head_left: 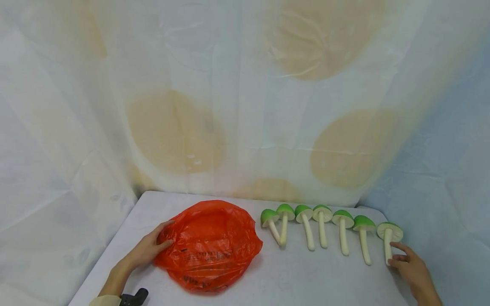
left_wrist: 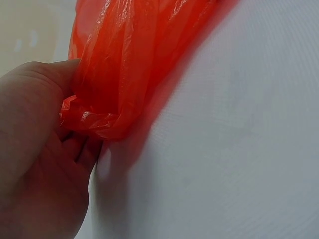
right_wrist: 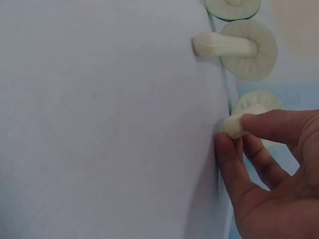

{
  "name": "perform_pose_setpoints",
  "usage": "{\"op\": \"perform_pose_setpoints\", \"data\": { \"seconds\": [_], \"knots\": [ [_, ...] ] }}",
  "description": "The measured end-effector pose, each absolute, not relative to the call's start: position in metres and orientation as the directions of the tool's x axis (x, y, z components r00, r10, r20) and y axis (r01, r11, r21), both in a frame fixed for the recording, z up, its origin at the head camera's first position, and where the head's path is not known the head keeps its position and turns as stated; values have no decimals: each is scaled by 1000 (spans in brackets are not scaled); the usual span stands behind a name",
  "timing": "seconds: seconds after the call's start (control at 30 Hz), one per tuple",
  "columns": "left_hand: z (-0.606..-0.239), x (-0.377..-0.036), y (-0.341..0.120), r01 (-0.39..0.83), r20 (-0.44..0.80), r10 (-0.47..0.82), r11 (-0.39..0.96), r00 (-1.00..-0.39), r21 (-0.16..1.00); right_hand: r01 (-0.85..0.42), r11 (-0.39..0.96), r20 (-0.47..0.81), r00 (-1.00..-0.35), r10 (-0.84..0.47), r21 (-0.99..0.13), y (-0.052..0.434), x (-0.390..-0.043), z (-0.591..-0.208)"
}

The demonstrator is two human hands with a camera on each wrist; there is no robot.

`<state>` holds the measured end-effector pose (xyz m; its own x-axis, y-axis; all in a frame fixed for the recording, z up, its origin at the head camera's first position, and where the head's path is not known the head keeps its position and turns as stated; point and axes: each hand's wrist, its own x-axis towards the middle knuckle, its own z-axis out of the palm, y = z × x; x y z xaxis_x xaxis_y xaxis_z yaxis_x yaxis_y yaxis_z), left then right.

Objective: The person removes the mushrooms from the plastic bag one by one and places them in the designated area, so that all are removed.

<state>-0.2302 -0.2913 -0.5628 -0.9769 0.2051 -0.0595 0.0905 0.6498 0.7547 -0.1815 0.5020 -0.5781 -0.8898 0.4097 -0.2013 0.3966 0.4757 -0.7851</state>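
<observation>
On the white table [head_left: 275, 276], the left hand [head_left: 147, 250] pinches the edge of a crumpled orange plastic bag [head_left: 210, 244] lying at the left. A row of green-capped toy mushrooms [head_left: 321, 225] runs rightward. The right hand [head_left: 411, 265] pinches the stem of the rightmost pale mushroom [head_left: 389, 238].

7 mushrooms [head_left: 322, 225], 1 orange bag [head_left: 210, 244]
</observation>
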Motion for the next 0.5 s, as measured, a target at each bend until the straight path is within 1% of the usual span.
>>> {"op": "perform_pose_setpoints", "data": {
  "seconds": [0.1,0.27,0.5],
  "knots": [
    [-562,-230,-291,91,-61,204,656,-977,749,381,492,-214,-907,362,-783,504,-181,-579],
    [-559,-229,-290,99,-54,206,664,-977,741,315,551,-184,-942,281,-773,503,-181,-579],
    [-559,-228,-290,131,-29,225,661,-974,739,332,590,-185,-937,296,-736,496,-180,-578]
  ]
}}
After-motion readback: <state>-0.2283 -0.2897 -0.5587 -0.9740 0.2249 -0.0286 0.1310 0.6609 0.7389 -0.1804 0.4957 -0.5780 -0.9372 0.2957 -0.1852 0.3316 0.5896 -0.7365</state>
